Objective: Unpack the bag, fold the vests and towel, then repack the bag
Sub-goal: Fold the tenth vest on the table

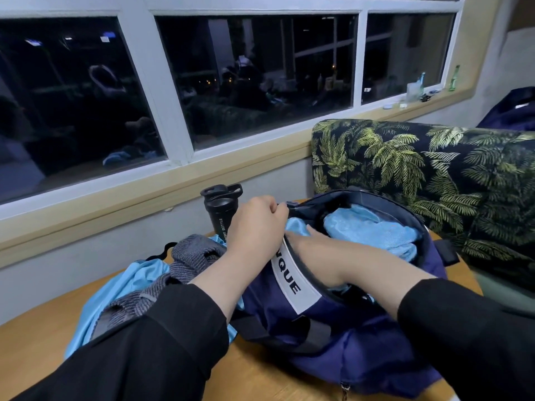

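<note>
1. Far left I see a blue vest (pixel 115 287) and the grey towel (pixel 185 259) lying unfolded on the table (pixel 43 357), a black bottle (pixel 221 209) behind them.
2. My left hand (pixel 254 227) pinches the navy bag (pixel 333 328) rim, holding it agape.
3. My right hand (pixel 312 250) reaches inside, fingers flat on blue fabric (pixel 370 230) (grip unclear). Unpacking looks half done; folding and repacking remain.
</note>
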Motion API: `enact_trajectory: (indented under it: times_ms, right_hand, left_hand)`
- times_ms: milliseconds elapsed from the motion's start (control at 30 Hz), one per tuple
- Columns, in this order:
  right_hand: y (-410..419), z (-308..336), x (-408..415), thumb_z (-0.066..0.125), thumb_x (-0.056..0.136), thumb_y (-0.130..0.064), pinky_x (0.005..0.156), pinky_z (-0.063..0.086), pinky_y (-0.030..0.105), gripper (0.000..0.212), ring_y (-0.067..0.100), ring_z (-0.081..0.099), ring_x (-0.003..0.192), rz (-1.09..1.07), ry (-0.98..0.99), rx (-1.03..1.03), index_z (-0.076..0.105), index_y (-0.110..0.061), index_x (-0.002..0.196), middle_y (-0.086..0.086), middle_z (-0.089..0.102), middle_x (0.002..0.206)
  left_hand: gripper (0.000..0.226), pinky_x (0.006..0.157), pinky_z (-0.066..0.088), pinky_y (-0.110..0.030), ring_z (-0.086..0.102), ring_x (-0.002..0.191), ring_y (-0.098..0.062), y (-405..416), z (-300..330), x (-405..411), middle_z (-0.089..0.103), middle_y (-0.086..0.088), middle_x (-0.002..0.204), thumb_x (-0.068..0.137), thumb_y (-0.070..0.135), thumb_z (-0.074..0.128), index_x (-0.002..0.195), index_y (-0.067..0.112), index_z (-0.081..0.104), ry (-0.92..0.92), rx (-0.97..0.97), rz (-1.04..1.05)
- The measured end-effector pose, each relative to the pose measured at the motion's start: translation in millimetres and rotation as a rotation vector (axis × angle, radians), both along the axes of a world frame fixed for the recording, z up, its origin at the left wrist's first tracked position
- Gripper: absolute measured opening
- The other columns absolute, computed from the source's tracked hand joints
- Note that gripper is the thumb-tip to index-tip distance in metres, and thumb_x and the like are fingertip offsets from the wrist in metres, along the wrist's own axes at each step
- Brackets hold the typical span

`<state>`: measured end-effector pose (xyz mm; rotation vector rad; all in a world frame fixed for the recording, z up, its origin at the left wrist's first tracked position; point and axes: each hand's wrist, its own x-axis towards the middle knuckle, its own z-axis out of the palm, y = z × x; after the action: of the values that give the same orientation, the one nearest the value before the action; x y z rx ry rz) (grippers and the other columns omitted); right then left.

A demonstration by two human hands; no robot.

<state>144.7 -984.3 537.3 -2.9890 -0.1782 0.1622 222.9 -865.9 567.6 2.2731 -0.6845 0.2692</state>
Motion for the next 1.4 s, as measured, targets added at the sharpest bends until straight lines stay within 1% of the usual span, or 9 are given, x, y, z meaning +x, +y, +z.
enact_trajectory:
  times_ms: [233, 333, 467, 667, 833, 933, 1067, 1267, 1400]
  right_hand:
    - [19.4, -4.3, 7.3, 0.038, 0.110, -0.015, 0.121, -0.015, 0.040, 0.057, 0.021, -0.003, 0.157, -0.130, 0.175, -0.052, 0.015, -0.006, 0.161, 0.008, 0.005, 0.171]
    - [16.0, 0.8, 3.9, 0.048, 0.102, -0.005, 0.124, 0.005, 0.042, 0.052, 0.027, 0.022, 0.151, -0.184, 0.173, 0.112, 0.036, -0.004, 0.153, 0.016, 0.028, 0.164]
    - [-20.5, 12.0, -0.4, 0.047, 0.095, -0.010, 0.086, 0.053, 0.038, 0.025, 0.023, 0.068, 0.089, -0.438, -0.388, 0.580, 0.071, -0.015, 0.088, 0.003, 0.076, 0.090]
    - [6.1, 52.8, -17.3, 0.053, 0.101, -0.022, 0.083, 0.050, 0.033, 0.023, 0.012, 0.064, 0.087, -0.461, -0.933, 0.726, 0.074, -0.017, 0.105, -0.006, 0.074, 0.095]
    - [103.1, 41.3, -4.3, 0.049, 0.105, -0.019, 0.099, 0.042, 0.014, 0.028, -0.007, 0.058, 0.113, -0.173, -0.821, 0.879, 0.071, -0.018, 0.123, -0.021, 0.067, 0.118]
    - [161.2, 15.1, 6.8, 0.048, 0.106, -0.014, 0.099, 0.036, 0.004, 0.032, -0.020, 0.051, 0.116, -0.064, -0.750, 1.023, 0.065, -0.026, 0.130, -0.041, 0.058, 0.114]
    - [256.3, -45.9, 22.6, 0.045, 0.103, -0.027, 0.118, 0.032, 0.021, 0.044, -0.010, 0.042, 0.137, -0.009, -0.512, 1.091, 0.053, -0.024, 0.146, -0.018, 0.053, 0.146]
    - [364.9, -106.5, 42.7, 0.048, 0.107, -0.022, 0.110, 0.024, 0.003, 0.040, -0.023, 0.036, 0.130, 0.009, -0.356, 1.072, 0.052, -0.024, 0.147, -0.027, 0.047, 0.141]
    - [394.4, -133.0, 63.4, 0.047, 0.107, -0.022, 0.120, 0.023, 0.016, 0.043, -0.013, 0.031, 0.138, 0.019, -0.359, 0.916, 0.049, -0.017, 0.149, -0.014, 0.044, 0.152]
  left_hand:
    - [0.045, 0.057, 0.036, -0.037, 0.045, 0.062, -0.031, -2.0, -5.1, -1.9, 0.045, -0.005, 0.055, 0.097, 0.032, 0.055, 0.060, 0.011, 0.040, -0.056, 0.002, -0.029]
    - [0.045, 0.059, 0.038, -0.037, 0.053, 0.070, -0.032, -2.4, -5.5, -6.7, 0.054, -0.007, 0.061, 0.101, 0.036, 0.051, 0.066, 0.008, 0.049, -0.038, -0.008, -0.054]
    - [0.047, 0.075, 0.045, -0.039, 0.059, 0.083, -0.027, 4.3, -7.9, -10.8, 0.065, -0.005, 0.078, 0.106, 0.045, 0.040, 0.078, 0.013, 0.060, 0.072, -0.083, -0.135]
    - [0.046, 0.095, 0.051, -0.046, 0.066, 0.095, -0.021, 25.7, -15.0, -7.7, 0.071, 0.000, 0.091, 0.099, 0.053, 0.033, 0.095, 0.021, 0.065, 0.105, -0.423, -0.159]
    - [0.043, 0.084, 0.051, -0.022, 0.069, 0.092, -0.003, 70.1, 2.3, -23.1, 0.074, 0.005, 0.093, 0.110, 0.043, 0.031, 0.099, 0.026, 0.068, 0.203, -0.694, -0.136]
    - [0.048, 0.088, 0.052, -0.033, 0.070, 0.095, -0.011, 126.5, -4.6, -26.6, 0.075, 0.004, 0.094, 0.108, 0.051, 0.031, 0.095, 0.028, 0.071, 0.236, -0.698, -0.017]
    - [0.044, 0.094, 0.051, -0.029, 0.068, 0.105, -0.014, 229.8, -58.6, -28.7, 0.075, 0.002, 0.106, 0.109, 0.038, 0.035, 0.111, 0.016, 0.072, 0.267, -0.681, 0.151]
    - [0.028, 0.092, 0.049, -0.018, 0.066, 0.104, 0.002, 353.3, -128.9, -12.2, 0.074, 0.019, 0.105, 0.107, 0.016, 0.046, 0.109, 0.028, 0.072, 0.201, -0.547, 0.329]
    - [0.031, 0.101, 0.046, -0.020, 0.063, 0.118, -0.005, 395.9, -165.0, 8.7, 0.071, 0.010, 0.121, 0.103, 0.008, 0.050, 0.126, 0.021, 0.066, 0.215, -0.397, 0.421]
